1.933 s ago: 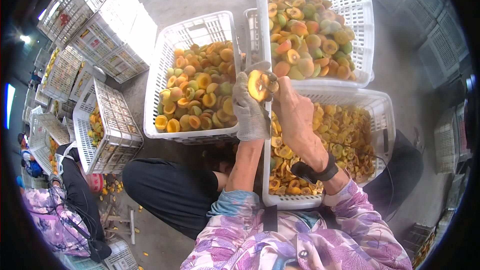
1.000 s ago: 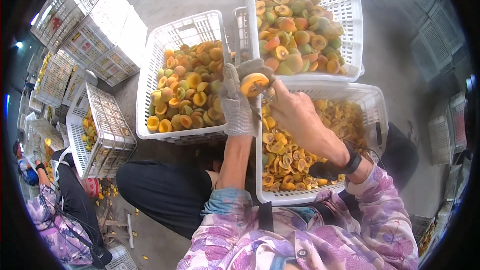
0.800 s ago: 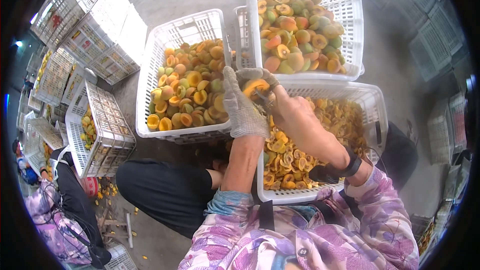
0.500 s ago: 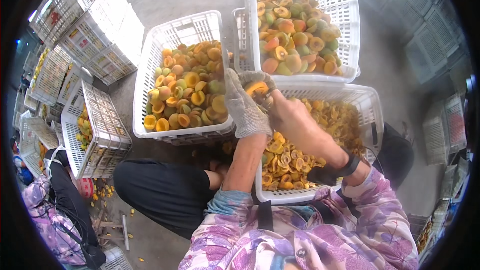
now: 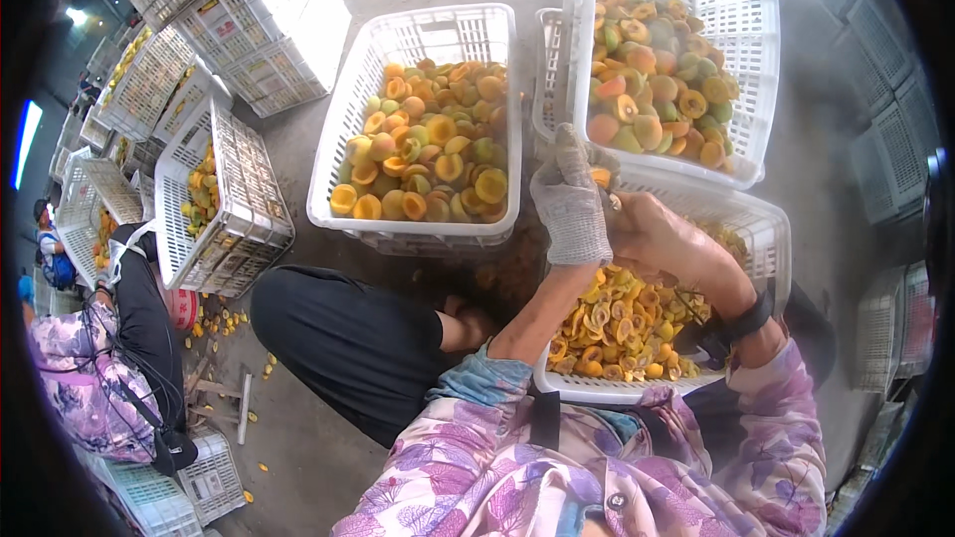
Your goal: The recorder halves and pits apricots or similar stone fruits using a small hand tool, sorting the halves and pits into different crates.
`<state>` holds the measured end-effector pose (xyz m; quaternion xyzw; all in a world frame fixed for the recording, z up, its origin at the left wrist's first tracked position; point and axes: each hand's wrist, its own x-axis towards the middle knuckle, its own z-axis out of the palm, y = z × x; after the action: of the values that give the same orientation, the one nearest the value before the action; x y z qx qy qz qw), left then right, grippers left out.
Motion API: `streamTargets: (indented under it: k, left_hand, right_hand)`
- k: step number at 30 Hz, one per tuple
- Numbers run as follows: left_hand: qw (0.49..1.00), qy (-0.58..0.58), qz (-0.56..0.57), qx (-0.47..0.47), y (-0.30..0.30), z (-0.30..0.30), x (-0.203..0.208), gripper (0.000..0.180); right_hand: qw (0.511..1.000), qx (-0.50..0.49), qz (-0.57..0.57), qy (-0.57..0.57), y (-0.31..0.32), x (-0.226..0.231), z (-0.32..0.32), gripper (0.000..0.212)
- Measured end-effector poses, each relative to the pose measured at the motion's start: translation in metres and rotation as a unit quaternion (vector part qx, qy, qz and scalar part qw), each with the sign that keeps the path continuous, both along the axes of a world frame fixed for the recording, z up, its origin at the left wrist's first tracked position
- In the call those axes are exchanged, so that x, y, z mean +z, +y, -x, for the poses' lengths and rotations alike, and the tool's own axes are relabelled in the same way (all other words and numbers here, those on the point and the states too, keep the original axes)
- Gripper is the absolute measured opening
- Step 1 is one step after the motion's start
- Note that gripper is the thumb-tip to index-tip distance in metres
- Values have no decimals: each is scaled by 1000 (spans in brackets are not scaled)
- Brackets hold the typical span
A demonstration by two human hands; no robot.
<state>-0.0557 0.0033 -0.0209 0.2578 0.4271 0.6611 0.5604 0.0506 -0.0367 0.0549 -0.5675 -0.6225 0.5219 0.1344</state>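
Above the near crate (image 5: 766,239), the white basket of pitted fruit halves nearest the person's lap, both hands meet around a single orange fruit (image 5: 600,177). What could go wrong, as I judge it: the fruit is small and probably slick with juice, so it may squirt out of the grip and drop to the concrete floor (image 5: 298,438) beside the near crate, where stray pieces already lie; and if a blade sits in the bare hand, which I cannot tell because the palm hides whatever is there, a slip would send it toward the gloved fingers pressed just against it. A half could also fall into the wrong basket, since the crate of whole fruit (image 5: 741,60) stands just beyond the near crate and the crate of halved fruit (image 5: 418,229) lies just to its left. As for the fingers: the left hand (image 5: 572,204), in a grey knit glove, is curled closed around the fruit, only a sliver of orange showing at the fingertips. The right hand (image 5: 662,239), bare, is folded tight against the glove, touching the fruit's side; whether it grips a tool I cannot tell.
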Motion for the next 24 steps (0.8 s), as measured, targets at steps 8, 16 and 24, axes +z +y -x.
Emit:
streamTargets:
  k: [8, 16, 24]
  left_hand:
    - [986, 122, -114, -20, 5, 9, -14, 38]
    - [691, -699, 93, -157, 55, 72, -10, 23]
    - [977, 176, -17, 120, 65, 132, -35, 66]
  right_hand:
    - [993, 62, -84, -52, 3, -15, -3, 18]
    - [895, 161, -388, -148, -20, -74, -45, 22]
    - [867, -158, -388, -269, 78, -57, -105, 20]
